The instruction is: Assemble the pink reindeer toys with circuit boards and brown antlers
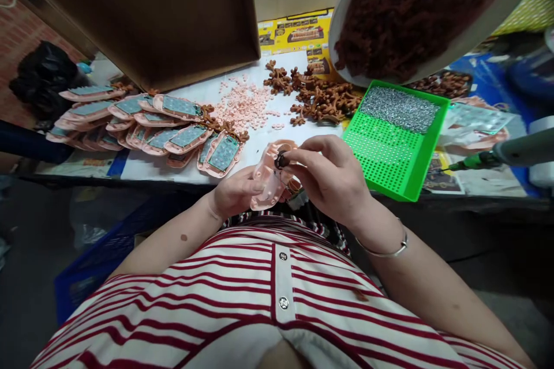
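Observation:
My left hand [238, 191] grips a pink plastic shell [267, 189] in front of my body, its hollow inside facing up. With bent fingers, my right hand [333, 176] pinches a small dark round part [281, 159] at the shell's upper end. Thin wires run near that part, below my right fingers. What the dark part is exactly, and whether it is seated in the shell, I cannot tell. Part of the shell's right side is hidden behind my right hand.
Pink shells with circuit boards [184, 138] are piled at left. Small pink pieces [244, 105] and brown branched parts [322, 95] lie behind my hands. A green tray [389, 179] holds screws. A power screwdriver [497, 155] points in from the right. A cardboard box [203, 17] and a tilted tub [335, 40] stand behind.

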### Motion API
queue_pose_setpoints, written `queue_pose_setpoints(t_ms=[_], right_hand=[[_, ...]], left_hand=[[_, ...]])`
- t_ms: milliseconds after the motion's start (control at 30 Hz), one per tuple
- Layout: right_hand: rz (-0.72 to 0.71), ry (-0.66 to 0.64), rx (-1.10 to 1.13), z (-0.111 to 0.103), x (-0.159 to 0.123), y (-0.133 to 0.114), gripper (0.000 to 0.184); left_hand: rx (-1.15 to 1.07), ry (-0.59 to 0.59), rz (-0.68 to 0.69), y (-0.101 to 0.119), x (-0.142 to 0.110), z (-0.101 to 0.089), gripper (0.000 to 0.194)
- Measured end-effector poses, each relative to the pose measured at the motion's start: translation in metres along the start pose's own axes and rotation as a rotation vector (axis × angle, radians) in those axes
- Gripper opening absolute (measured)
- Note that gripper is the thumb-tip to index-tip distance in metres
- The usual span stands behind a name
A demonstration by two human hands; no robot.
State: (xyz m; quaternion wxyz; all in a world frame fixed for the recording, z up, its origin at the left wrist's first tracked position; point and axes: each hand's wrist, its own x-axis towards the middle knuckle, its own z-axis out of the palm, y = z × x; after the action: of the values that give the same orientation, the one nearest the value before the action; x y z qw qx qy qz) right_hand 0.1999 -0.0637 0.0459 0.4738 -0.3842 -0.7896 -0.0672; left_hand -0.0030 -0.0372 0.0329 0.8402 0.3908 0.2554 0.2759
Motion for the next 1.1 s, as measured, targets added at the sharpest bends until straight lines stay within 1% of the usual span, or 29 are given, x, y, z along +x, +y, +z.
queue_pose_setpoints(t_ms=[67, 133, 233, 333, 467, 567, 733, 867, 933, 1000, 1033, 1100], right_hand=[[0.061, 0.056, 0.088, 0.001, -0.001, -0.001, 0.014], [0.143, 0.089, 0.176, 0.001, -0.001, -0.002, 0.015], [0.243, 0.109, 0.238, 0.003, 0.0, -0.005, 0.012], [0.307, 0.125, 0.199, 0.007, 0.0, -0.008, 0.01], [0.327, 0.152, 0.096, 0.013, -0.002, -0.013, 0.009], [0.309, 0.133, 0.016, 0.015, -0.002, -0.017, 0.01], [0.347, 0.028, -0.019, 0.012, 0.002, -0.022, 0.012], [0.379, 0.02, -0.037, 0.012, 0.003, -0.023, 0.013], [0.379, 0.054, 0.002, 0.015, 0.001, -0.02, 0.012], [0.393, 0.093, 0.099, 0.017, 0.0, -0.015, 0.011], [0.417, 0.096, 0.167, 0.018, -0.001, -0.012, 0.011], [0.501, 0.06, 0.315, 0.019, -0.003, -0.006, 0.013]], left_hand=[[-0.001, -0.016, 0.075, 0.0, 0.001, 0.001, 0.054], [-0.009, -0.016, 0.109, 0.001, 0.002, 0.002, 0.051], [-0.025, 0.009, 0.107, 0.002, 0.003, 0.004, 0.055], [-0.041, -0.013, 0.093, 0.002, 0.003, 0.007, 0.061], [-0.027, -0.1, 0.05, 0.001, 0.003, 0.009, 0.07], [-0.02, -0.138, 0.049, 0.001, 0.002, 0.009, 0.072], [-0.02, -0.134, 0.031, 0.0, 0.001, 0.008, 0.076], [-0.018, -0.122, 0.029, -0.001, 0.001, 0.004, 0.075], [-0.017, -0.121, 0.02, -0.001, 0.001, 0.001, 0.074], [-0.003, -0.126, -0.006, -0.002, 0.001, -0.002, 0.072], [0.006, -0.132, -0.023, -0.002, 0.002, -0.004, 0.071], [0.013, -0.143, -0.051, -0.003, 0.002, -0.006, 0.07]])
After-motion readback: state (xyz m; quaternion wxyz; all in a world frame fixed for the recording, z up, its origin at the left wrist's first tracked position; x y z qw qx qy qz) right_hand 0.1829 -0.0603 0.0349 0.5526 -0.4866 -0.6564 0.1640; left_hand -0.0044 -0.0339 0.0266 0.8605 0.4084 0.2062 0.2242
